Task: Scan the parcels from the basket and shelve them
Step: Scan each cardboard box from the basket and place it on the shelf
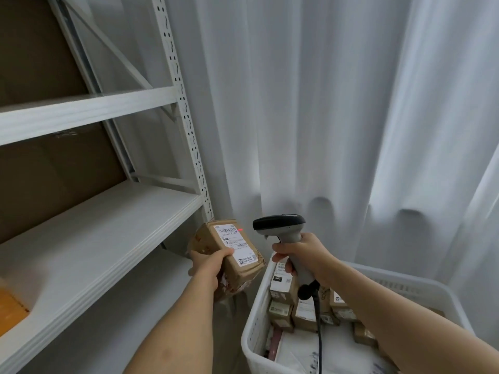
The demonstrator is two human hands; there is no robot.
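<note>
Left hand [209,267] fingers curled round a small cardboard box [229,255], thumb across the label side, gripping it from below and behind; box held in the air between the shelf [89,238] edge and the basket [256,314], long axis tilted up and away from the wrist, white label [234,240] facing up and right; right hand [302,255] wrapped round the handle of a scanner [280,226], index finger forward near the trigger (whether it is pressing, cannot tell); scanner head just right of the box, pointed left at it; red dot [240,229] sits at the right end of the top barcode, so likely the scan step, aim a bit off centre; shelf lies directly left of the box and near, left hand clearly the nearer one for placing; remaining parcels [280,287] still stacked in the basket under the right forearm; cable [318,327] hangs down into it; white curtain [337,103] behind.
</note>
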